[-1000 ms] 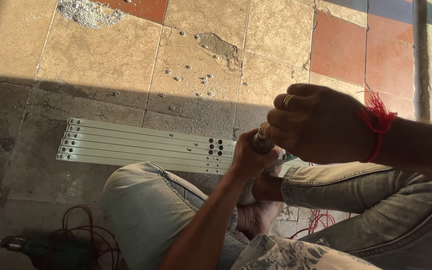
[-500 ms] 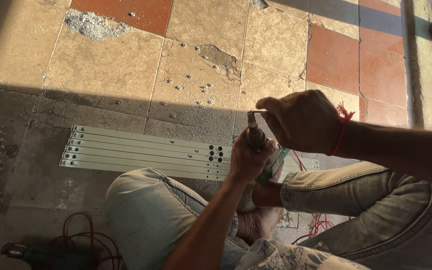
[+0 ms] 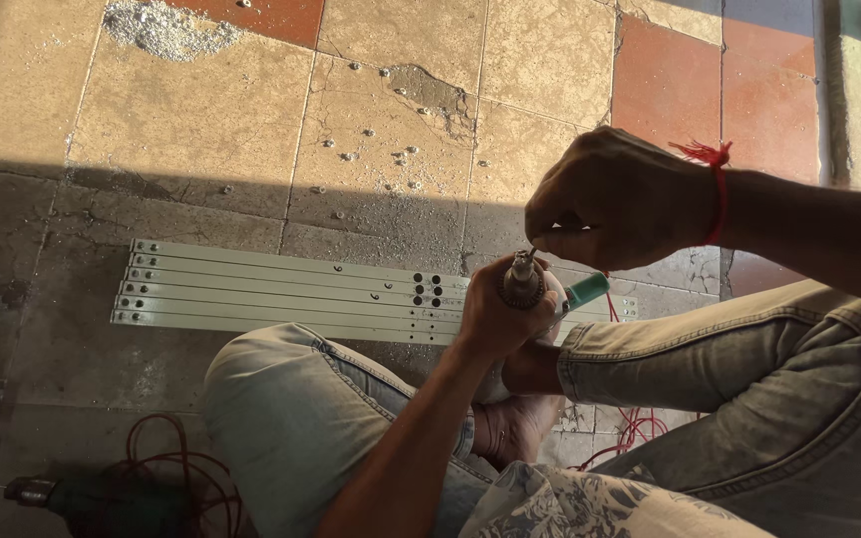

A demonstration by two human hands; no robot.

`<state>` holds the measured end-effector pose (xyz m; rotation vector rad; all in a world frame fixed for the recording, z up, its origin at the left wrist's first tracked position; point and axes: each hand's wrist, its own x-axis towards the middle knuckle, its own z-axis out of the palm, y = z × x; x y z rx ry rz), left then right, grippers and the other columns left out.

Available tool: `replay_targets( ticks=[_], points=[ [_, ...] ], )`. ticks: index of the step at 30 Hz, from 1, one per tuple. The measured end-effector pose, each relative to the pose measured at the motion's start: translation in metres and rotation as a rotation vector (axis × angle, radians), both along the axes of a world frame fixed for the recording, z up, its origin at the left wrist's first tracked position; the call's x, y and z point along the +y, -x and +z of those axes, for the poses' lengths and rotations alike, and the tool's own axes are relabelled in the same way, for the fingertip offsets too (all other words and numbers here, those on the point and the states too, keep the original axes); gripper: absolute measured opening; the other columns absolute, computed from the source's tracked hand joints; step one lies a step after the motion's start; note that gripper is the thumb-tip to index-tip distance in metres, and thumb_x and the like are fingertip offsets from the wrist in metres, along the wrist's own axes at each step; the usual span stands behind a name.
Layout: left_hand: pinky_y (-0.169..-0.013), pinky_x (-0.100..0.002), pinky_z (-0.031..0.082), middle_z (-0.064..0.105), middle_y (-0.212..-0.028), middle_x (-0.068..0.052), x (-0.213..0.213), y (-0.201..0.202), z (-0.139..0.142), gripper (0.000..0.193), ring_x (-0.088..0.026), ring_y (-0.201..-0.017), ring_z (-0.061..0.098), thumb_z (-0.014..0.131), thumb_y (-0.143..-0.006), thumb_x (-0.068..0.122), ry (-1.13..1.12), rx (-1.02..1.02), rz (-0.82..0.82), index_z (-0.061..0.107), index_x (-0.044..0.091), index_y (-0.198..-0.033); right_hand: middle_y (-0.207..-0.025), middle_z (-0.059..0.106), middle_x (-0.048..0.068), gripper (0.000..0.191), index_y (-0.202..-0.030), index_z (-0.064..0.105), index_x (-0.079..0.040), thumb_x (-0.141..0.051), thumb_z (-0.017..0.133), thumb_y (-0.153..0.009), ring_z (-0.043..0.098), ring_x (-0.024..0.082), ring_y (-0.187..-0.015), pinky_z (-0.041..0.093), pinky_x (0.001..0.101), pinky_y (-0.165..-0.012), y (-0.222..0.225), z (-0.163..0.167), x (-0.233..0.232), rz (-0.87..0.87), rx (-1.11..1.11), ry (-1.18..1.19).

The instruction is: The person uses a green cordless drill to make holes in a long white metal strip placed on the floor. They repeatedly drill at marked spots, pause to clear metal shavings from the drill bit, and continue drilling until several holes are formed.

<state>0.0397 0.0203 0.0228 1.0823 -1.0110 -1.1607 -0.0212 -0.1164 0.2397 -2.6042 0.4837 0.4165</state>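
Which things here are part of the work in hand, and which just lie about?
In hand: drill chuck gripped by left hand; right hand pinching at its tip; green drill body.
Lying about: pale metal strips, second drill, red cable, debris pile.

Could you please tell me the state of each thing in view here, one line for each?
Left hand: closed around the drill chuck, held upright.
Right hand: fingertips pinched at the chuck's tip.
Drill chuck: gripped, nose up; whether a bit is in it is unclear.
Metal strips: lying flat on the floor, side by side.
Second drill: lying in shadow, untouched.
Floor tiles: cracked, strewn with debris.
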Motion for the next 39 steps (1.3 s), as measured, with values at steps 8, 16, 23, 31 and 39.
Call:
replay_targets(
  ticks=[8,16,23,31,39],
  points=[
    [-0.077,-0.03,0.06,0.074,-0.086,-0.005,-0.005,0.002,-0.004,0.033,-0.011,-0.081,0.072,0.08,-0.077,0.022,-0.057,0.019,0.023,0.071,0.003,-0.103,-0.052,0.068,0.004,0.01,-0.08,0.076,-0.012,-0.02,0.071,-0.083,0.069,0.018,-0.046,0.052,0.0359,-0.05,0.015,-0.014,-0.012,-0.102,-0.036,-0.042],
    [-0.074,-0.032,0.06,0.073,-0.084,-0.004,-0.008,-0.001,0.003,0.039,-0.014,-0.077,0.073,0.084,-0.078,0.029,-0.177,-0.028,0.102,0.069,0.004,-0.103,-0.059,0.068,0.006,0.013,-0.09,0.073,-0.01,-0.021,0.067,-0.087,0.069,0.026,-0.054,0.052,0.0408,-0.049,0.011,-0.01,0.014,0.095,-0.176,0.397],
    [-0.072,-0.035,0.06,0.074,-0.083,-0.004,-0.01,0.0,0.005,0.032,-0.016,-0.075,0.074,0.084,-0.081,0.029,-0.156,-0.034,0.103,0.066,0.007,-0.097,-0.052,0.064,0.007,0.016,-0.084,0.07,-0.007,-0.023,0.068,-0.081,0.069,0.027,-0.052,0.052,0.0414,-0.048,0.009,-0.009,0.021,0.126,-0.106,0.522],
    [-0.067,-0.038,0.059,0.07,-0.081,-0.006,-0.006,0.003,0.0,0.034,-0.019,-0.071,0.071,0.082,-0.083,0.03,-0.227,-0.014,0.166,0.063,0.007,-0.1,-0.063,0.071,0.015,0.018,-0.099,0.071,-0.006,-0.02,0.061,-0.092,0.072,0.029,-0.056,0.055,0.041,-0.056,0.008,-0.04,0.036,-0.375,-0.031,0.13],
    [-0.064,-0.032,0.058,0.07,-0.077,-0.004,-0.016,0.005,-0.014,0.035,-0.014,-0.069,0.07,0.085,-0.081,0.027,-0.164,0.087,0.207,0.066,0.003,-0.096,-0.072,0.075,0.009,0.019,-0.095,0.075,-0.009,-0.021,0.06,-0.095,0.076,0.023,-0.064,0.057,0.0373,-0.062,0.017,-0.026,0.009,-0.384,-0.162,0.039]
  ],
)
